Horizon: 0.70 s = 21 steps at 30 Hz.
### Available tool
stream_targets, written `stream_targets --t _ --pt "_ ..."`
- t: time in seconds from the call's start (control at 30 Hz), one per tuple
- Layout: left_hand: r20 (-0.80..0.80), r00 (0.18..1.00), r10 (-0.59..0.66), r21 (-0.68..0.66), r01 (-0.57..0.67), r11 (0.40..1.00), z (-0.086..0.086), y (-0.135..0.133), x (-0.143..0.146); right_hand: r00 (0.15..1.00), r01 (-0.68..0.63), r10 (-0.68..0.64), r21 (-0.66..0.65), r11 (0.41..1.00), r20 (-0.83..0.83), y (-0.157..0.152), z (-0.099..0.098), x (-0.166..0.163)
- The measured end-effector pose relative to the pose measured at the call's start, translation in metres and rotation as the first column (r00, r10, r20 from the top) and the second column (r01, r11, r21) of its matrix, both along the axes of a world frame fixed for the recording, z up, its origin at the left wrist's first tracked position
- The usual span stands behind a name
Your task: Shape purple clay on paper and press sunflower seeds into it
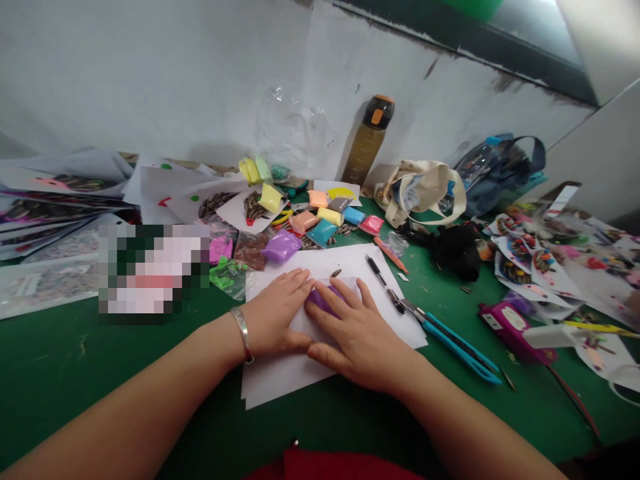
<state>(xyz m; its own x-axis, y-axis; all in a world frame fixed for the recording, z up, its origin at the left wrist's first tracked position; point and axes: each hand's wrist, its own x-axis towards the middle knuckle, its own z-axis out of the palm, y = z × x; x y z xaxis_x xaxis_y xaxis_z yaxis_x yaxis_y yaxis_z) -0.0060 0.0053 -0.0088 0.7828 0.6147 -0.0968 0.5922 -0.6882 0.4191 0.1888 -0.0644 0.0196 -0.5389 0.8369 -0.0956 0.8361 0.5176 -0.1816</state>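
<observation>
My left hand [280,310], with a silver bracelet at the wrist, lies on a stack of white paper [273,380], fingers stretched out and thumb pointing to the right. Beside it my right hand [363,333] rests flat with spread fingers over a purple patch [327,298] on the paper. The fingers partly cover this patch, and I cannot make out whether it is clay or a wrapped packet. Just beyond the fingertips sits a dark striped seed [336,273]. A black pen [377,272] lies on the paper to the right.
A blue utility knife [457,343] lies right of the paper. Behind are several coloured clay packets [323,232], an orange marker [391,255], a bottle [369,141] and a cloth bag [425,190]. A magenta device [515,331] and seed-decorated papers [530,263] lie at right.
</observation>
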Motion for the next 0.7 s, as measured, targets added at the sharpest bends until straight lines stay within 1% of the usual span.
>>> stream_targets --t 0.13,0.27,0.37,0.5,0.57,0.7 --pt "-0.008 1.0 -0.004 -0.008 0.003 1.0 -0.0002 0.0004 0.0001 0.999 0.041 -0.041 -0.007 0.999 -0.004 0.0007 0.0009 0.0028" --pt "-0.039 0.999 0.007 -0.018 -0.008 1.0 0.0029 -0.0001 0.0017 1.0 0.013 -0.014 0.031 0.999 0.009 0.0 -0.0028 0.0019" --pt "-0.071 0.998 0.004 -0.013 -0.005 1.0 0.0034 -0.0003 0.0018 1.0 0.018 -0.02 0.063 0.998 0.018 -0.0003 -0.0045 0.0007" --pt "-0.034 0.999 -0.004 0.012 0.004 1.0 0.0002 0.0004 0.0004 1.0 0.017 -0.018 0.09 0.996 0.016 0.0006 -0.0027 0.0002" --pt "-0.014 1.0 -0.003 0.012 0.003 1.0 -0.001 0.0007 0.0001 1.0 0.013 -0.014 0.077 0.997 0.01 0.0014 -0.0006 0.0007" --pt "-0.017 1.0 0.01 0.001 -0.01 1.0 -0.0009 0.0003 0.0003 0.999 0.05 -0.05 0.046 0.998 -0.005 0.0026 0.0018 0.0025"
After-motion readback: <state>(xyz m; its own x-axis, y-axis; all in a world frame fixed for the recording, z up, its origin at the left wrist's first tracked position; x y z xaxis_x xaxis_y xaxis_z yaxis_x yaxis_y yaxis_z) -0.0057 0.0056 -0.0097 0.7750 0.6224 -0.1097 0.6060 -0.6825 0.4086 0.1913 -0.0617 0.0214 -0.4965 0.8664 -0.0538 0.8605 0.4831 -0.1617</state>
